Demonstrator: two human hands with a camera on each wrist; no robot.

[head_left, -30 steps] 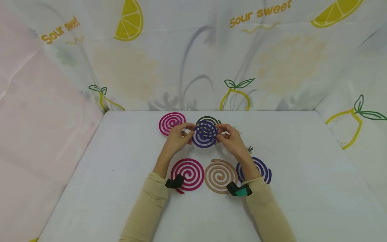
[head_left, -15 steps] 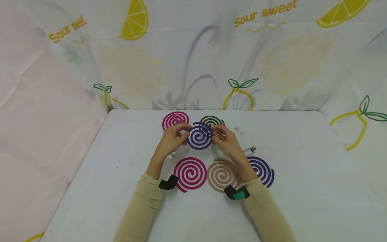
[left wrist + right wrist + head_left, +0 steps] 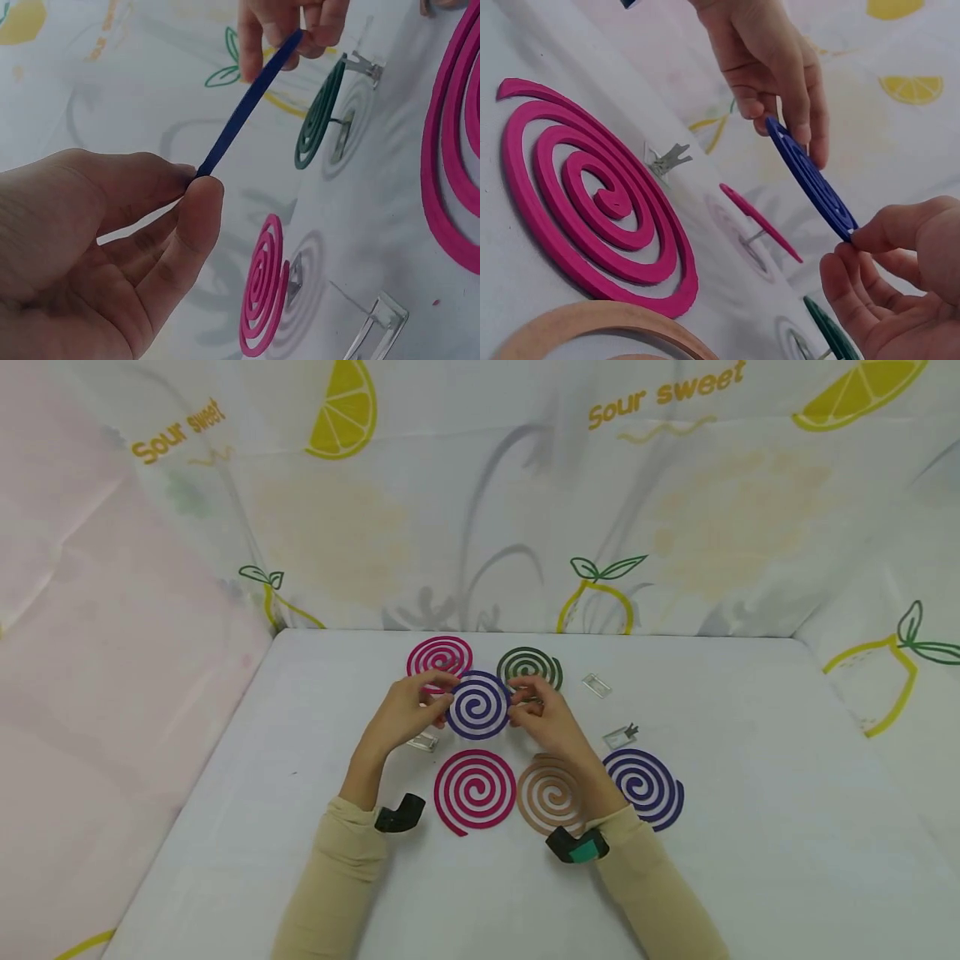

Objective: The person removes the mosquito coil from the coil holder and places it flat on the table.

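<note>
A blue mosquito coil [image 3: 477, 705] is held up above the table between both hands, its flat face toward the head camera. My left hand [image 3: 405, 713] pinches its left edge between thumb and fingers. At the opposite edge, the right hand [image 3: 549, 718] pinches it the same way. In the left wrist view the coil [image 3: 246, 112] appears almost edge-on. Behind it, a pink coil [image 3: 262, 289] and a green coil [image 3: 322, 116] sit raised on metal stands. One metal stand [image 3: 424, 742] lies below the left hand, partly covered by it.
Nearer the body lie a pink coil [image 3: 476, 790], a tan coil [image 3: 553, 795] partly under the right forearm, and another blue coil [image 3: 642, 787]. Two metal stands, one flat [image 3: 597, 685] and one with raised prongs [image 3: 621, 737], are on the right.
Both hands and the held blue coil have moved left and slightly nearer the body in view. The coil no longer overlaps most of the green one. The head view has shifted slightly.
</note>
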